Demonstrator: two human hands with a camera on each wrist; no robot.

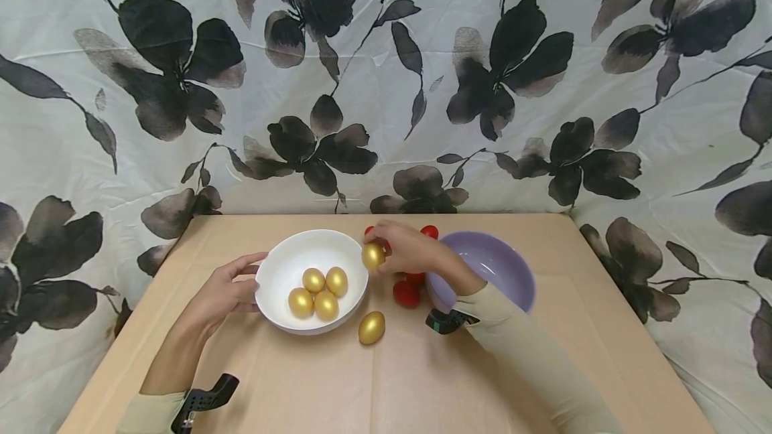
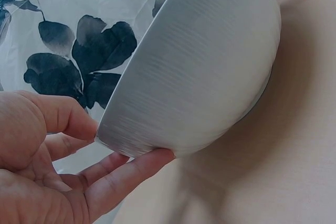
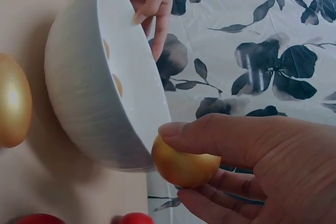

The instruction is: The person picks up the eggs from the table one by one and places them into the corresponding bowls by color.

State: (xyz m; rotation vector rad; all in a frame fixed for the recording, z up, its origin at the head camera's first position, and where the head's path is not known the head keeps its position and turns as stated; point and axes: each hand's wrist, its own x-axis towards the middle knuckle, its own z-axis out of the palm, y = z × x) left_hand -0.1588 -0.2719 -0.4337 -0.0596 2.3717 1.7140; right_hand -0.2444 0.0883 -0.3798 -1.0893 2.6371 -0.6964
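Note:
My right hand [image 1: 405, 246] pinches a golden egg [image 3: 184, 165] between thumb and fingers, beside the right rim of a white bowl [image 1: 274, 280]. Several more golden eggs [image 1: 313, 280] lie together inside that bowl. At its left side my left hand [image 1: 226, 290] grips the rim, with the thumb at the edge and other fingertips against the outer wall [image 2: 205, 66]. Another golden egg [image 1: 371, 328] rests on the table, just right of the bowl and nearer to me.
A purple bowl [image 1: 512, 260] stands to the right, partly behind the right forearm. Several red egg-like things [image 1: 407, 294] sit between the bowls, some hidden by the right hand. The wooden table [image 1: 289, 380] ends at a floral cloth backdrop [image 1: 386, 86].

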